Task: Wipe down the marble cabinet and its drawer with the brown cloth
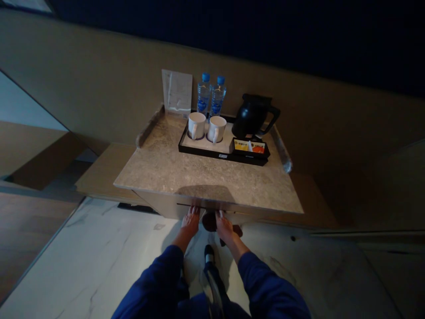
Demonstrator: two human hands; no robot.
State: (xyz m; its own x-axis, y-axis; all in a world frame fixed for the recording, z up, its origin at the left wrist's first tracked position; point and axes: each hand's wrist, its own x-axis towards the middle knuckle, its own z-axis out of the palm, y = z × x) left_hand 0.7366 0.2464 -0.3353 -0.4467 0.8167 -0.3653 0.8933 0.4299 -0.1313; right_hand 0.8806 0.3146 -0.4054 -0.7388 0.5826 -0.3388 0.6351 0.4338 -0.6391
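Note:
My left hand (191,221) reaches to the cabinet front just below the front edge of a marble-look countertop (159,170). Its fingers are stretched out against the panel, near a thin dark gap. Close beside it, my right hand (225,227) also has its fingers extended up to the same front. Nothing shows in either hand. A dark brown rounded thing (209,221) appears between the hands, and more brown shows beyond the right wrist; its kind is unclear.
On the countertop, a black-rimmed tray (202,151) carries two white mugs (196,125) and a box of sachets (249,146). Behind are two water bottles (218,97), a black kettle (250,116) and a propped white sheet (177,91). Pale marble-look floor (116,248) lies below.

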